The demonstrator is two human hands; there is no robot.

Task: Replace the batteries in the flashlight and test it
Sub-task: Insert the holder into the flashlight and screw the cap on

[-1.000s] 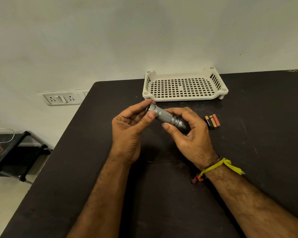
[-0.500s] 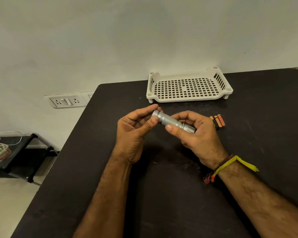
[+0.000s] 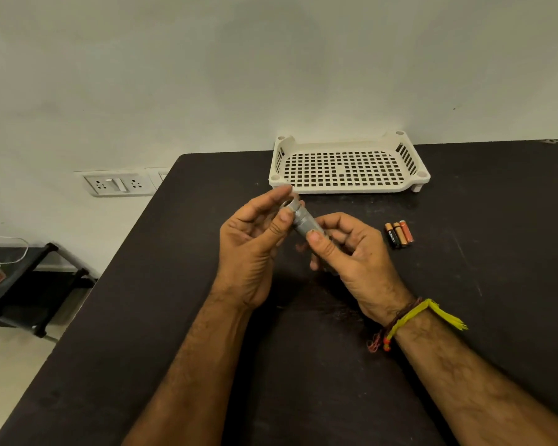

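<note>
A small silver flashlight (image 3: pixel 302 220) is held above the black table (image 3: pixel 174 317), tilted with one end up and to the left. My left hand (image 3: pixel 255 249) pinches that upper end between thumb and fingers. My right hand (image 3: pixel 351 252) grips the lower part of the body, hiding it. Three small batteries (image 3: pixel 399 233), black, copper and orange, lie side by side on the table just right of my right hand.
A cream perforated plastic tray (image 3: pixel 348 165) stands at the table's back edge against the wall. The table's left edge runs diagonally; beyond it are wall sockets (image 3: pixel 118 185) and a low black stand (image 3: pixel 29 284) with cables.
Both hands stayed on the flashlight, which has tipped more steeply, its left end now higher. My left fingers have shifted around that end. The batteries have not moved.
</note>
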